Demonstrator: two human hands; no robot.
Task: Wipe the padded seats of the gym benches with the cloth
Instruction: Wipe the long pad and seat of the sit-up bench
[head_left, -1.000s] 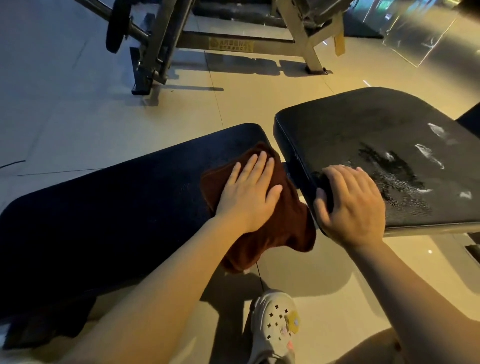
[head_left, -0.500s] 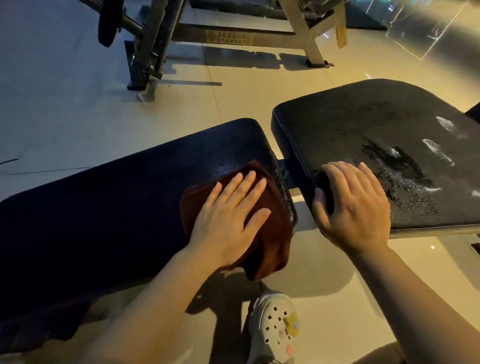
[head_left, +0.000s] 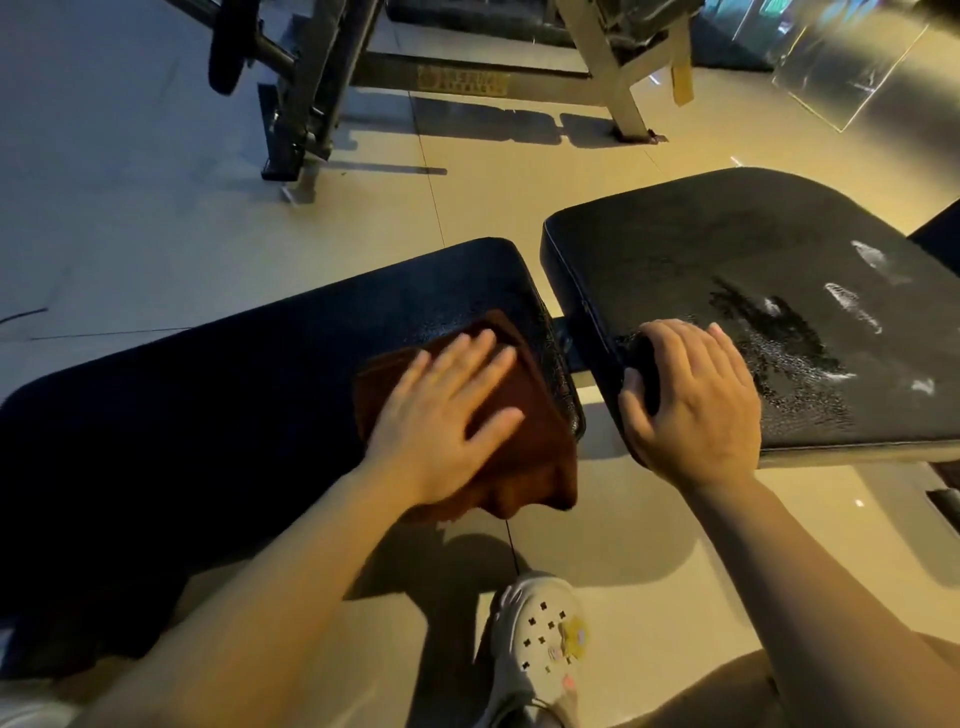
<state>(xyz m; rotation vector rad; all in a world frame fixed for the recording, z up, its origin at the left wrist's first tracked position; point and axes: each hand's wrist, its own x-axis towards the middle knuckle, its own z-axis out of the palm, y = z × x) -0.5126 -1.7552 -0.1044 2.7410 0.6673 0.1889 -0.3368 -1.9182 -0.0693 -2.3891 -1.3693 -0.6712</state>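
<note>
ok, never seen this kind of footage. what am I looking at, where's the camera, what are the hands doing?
There is no robot here. The one view comes from a camera worn on a person's head, looking down at their two bare hands.

In front are two black padded bench pads: a long pad and a second pad with wet streaks. The left hand lies flat on a brown cloth, pressing it on the long pad's near end; part of the cloth hangs off the edge. The right hand curls over the corner of the second pad, around something dark that I cannot make out. A white clog and a metal gym frame stand on the tiled floor.
</note>
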